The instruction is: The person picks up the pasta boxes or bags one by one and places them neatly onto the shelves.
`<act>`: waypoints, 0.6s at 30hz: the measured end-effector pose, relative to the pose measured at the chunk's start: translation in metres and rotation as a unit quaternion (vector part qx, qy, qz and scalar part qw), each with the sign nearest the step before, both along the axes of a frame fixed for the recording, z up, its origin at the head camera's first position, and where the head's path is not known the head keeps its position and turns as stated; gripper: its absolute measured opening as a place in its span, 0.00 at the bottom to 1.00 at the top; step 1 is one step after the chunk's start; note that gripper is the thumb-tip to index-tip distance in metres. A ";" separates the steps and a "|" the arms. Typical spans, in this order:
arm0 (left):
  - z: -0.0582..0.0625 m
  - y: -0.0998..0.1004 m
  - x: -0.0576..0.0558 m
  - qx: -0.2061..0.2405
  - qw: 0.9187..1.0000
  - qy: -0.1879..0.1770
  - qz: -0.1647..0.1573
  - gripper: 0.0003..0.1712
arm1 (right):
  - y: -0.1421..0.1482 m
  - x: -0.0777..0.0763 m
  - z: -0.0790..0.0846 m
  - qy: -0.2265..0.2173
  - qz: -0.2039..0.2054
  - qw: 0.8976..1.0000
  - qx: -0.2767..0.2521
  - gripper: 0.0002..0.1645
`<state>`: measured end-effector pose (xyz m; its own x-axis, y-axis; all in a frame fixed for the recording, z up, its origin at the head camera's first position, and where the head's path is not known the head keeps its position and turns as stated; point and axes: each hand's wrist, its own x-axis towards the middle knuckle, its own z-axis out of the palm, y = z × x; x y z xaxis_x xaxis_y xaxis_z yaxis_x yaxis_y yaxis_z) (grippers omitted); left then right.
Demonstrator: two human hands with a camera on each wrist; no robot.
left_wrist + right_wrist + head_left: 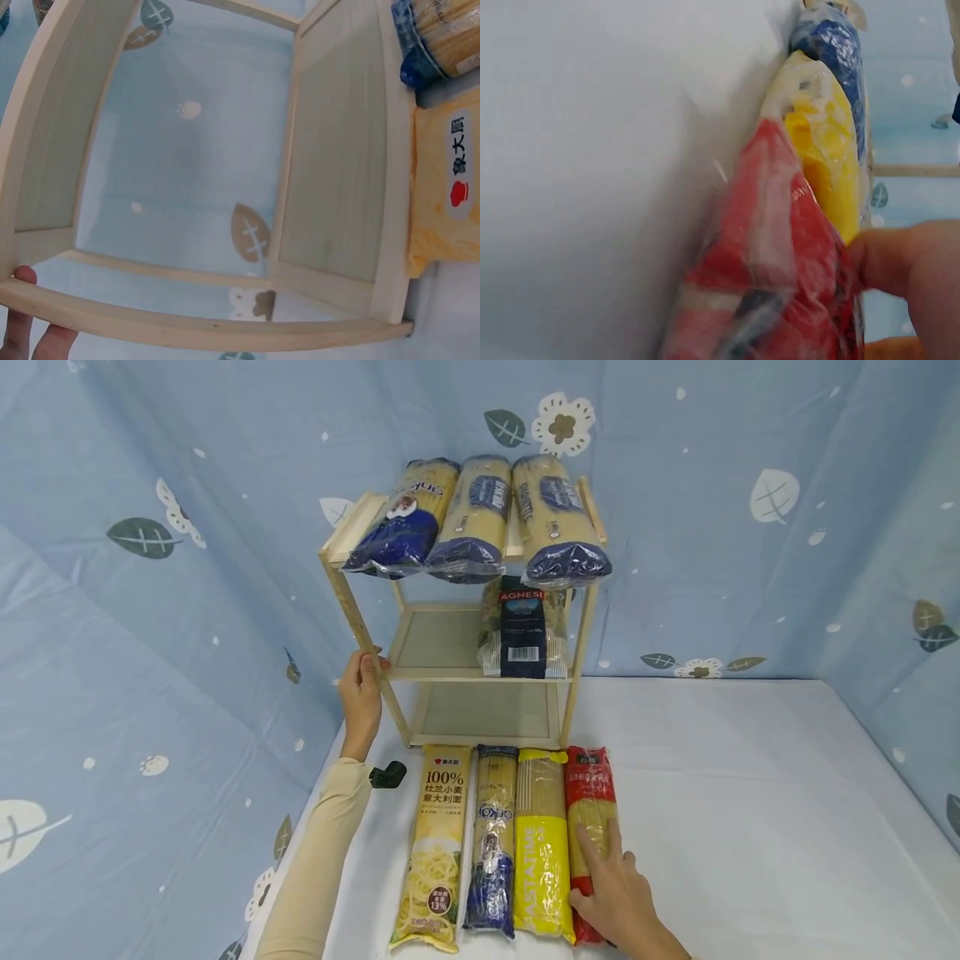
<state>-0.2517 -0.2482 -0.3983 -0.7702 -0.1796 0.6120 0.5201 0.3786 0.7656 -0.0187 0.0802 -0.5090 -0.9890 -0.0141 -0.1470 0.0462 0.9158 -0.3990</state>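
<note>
"What did your left hand (362,693) have?"

"It gripped the left front post (348,610) of the wooden rack (450,675), fingers bent round it just by the middle shelf (435,639)."

"And the other one?"

"My right hand (618,897) rested on the red packet (588,785), fingers spread and fairly straight over it, thumb against its left edge. I touched it without closing round it."

"Where was that packet?"

"On the white table (750,818), at the right end of a row in front of the rack, just beside the yellow packet (543,860). Left of that came the blue packet (491,881), and then the gold packet (435,827)."

"Was anything on the rack?"

"Three pasta packets (472,510) lay side by side on top, and a dark-labelled bag (522,631) stood on the middle shelf, toward the right."
</note>
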 end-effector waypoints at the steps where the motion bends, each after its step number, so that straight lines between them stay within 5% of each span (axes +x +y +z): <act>1: 0.004 0.003 0.003 0.001 1.000 0.000 -0.001 0.17 | 0.000 0.000 0.000 0.003 0.001 1.000 -0.002 0.51; 7: 0.015 0.009 0.017 -0.001 1.000 0.008 0.002 0.16 | 0.002 0.003 0.001 0.021 0.005 1.000 -0.012 0.49; 18: 0.017 0.008 0.015 -0.003 1.000 0.005 0.002 0.16 | 0.000 0.006 -0.002 0.045 -0.029 0.999 0.002 0.46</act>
<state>-0.2369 -0.2406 -0.3814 -0.7640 -0.1778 0.6203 0.5258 0.3856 0.7582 -0.0126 0.0803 -0.5109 -0.9974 0.0438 -0.0577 0.0632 0.9146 -0.3995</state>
